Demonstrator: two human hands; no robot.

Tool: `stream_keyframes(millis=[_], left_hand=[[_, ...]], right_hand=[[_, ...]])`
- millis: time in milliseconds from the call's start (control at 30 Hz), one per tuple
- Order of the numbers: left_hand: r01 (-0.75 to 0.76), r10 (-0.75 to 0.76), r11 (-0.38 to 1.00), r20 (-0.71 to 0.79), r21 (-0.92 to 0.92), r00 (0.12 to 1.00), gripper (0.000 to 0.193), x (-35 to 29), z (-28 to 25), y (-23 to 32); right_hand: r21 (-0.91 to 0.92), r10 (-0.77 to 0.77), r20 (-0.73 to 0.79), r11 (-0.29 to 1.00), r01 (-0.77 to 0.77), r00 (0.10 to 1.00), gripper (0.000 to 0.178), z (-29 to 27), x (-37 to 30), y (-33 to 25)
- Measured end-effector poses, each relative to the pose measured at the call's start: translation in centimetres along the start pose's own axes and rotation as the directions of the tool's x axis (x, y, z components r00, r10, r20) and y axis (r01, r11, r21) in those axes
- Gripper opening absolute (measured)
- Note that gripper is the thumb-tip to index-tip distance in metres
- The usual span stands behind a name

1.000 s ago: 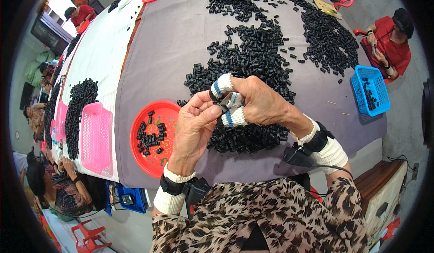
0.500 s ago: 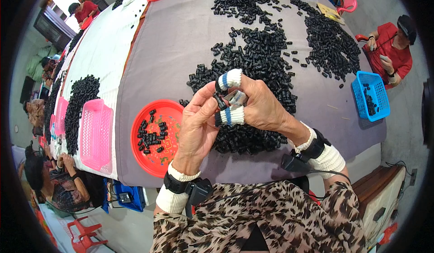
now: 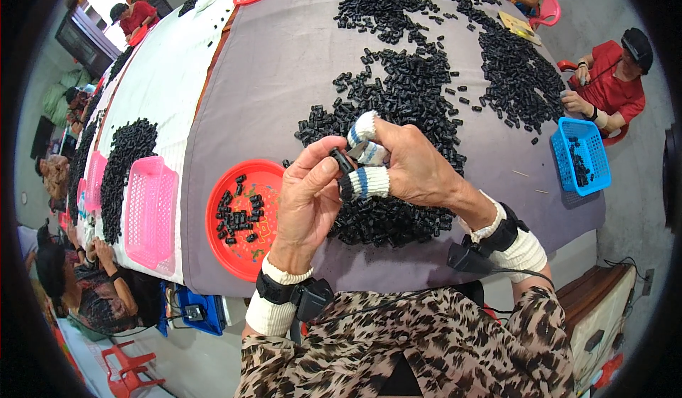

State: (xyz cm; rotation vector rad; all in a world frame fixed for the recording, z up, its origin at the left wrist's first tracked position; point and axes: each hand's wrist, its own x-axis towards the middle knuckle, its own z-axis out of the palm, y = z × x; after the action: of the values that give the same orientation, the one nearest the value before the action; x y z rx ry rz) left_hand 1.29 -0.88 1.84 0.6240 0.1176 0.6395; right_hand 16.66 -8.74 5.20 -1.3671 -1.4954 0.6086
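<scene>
My left hand [image 3: 307, 199] pinches a small black cylindrical plastic part [image 3: 342, 161] between thumb and fingertips. Against the part's right end, my right hand [image 3: 419, 167] is closed, with white and blue knitted covers [image 3: 368, 183] on its thumb and finger. A small pale, shiny piece shows between those covered digits, too little of it to name. Both hands are raised over a large heap of similar black parts [image 3: 408, 92]. To the left of my left hand, a round red tray [image 3: 216, 245] holds several of these parts.
A pink basket [image 3: 151, 245] stands on the white cloth at left, beside another black heap [image 3: 128, 156]. At right, a blue basket [image 3: 584, 185] holds some parts, near a co-worker in red [image 3: 614, 78]. More people sit along the left. Two thin sticks lie on the grey cloth [image 3: 263, 64].
The black part in my left hand has tilted and shows more of its length. My right hand has shifted slightly right. The co-worker's hands at right have moved toward the table.
</scene>
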Motion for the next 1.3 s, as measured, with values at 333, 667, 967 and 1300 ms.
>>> stream_keyframes(millis=[333,667,967,1300], left_hand=[[0.008,-0.002,0.984,-0.034,0.176,0.999,0.025,0.2,-0.3,0.1],[0.008,-0.010,0.979,0.006,0.204,1.000,0.026,0.3,0.2,0.2],[0.002,-0.012,0.982,0.050,0.188,0.999,0.023,0.5,0.2,0.6],[0.043,-0.039,0.974,-0.021,0.221,0.999,0.022,0.4,0.0,0.7]], right_hand=[[-0.105,0.113,0.188,0.990,-0.095,0.976,0.039,-0.8,0.8,-0.5],[-0.146,0.112,0.238,0.986,-0.079,0.965,0.047,-1.0,1.1,-0.5],[-0.153,0.121,0.261,0.985,-0.083,0.958,0.044,-1.0,1.3,-0.5],[-0.201,0.102,0.280,0.979,-0.046,0.954,0.043,-0.7,1.1,-0.2]])
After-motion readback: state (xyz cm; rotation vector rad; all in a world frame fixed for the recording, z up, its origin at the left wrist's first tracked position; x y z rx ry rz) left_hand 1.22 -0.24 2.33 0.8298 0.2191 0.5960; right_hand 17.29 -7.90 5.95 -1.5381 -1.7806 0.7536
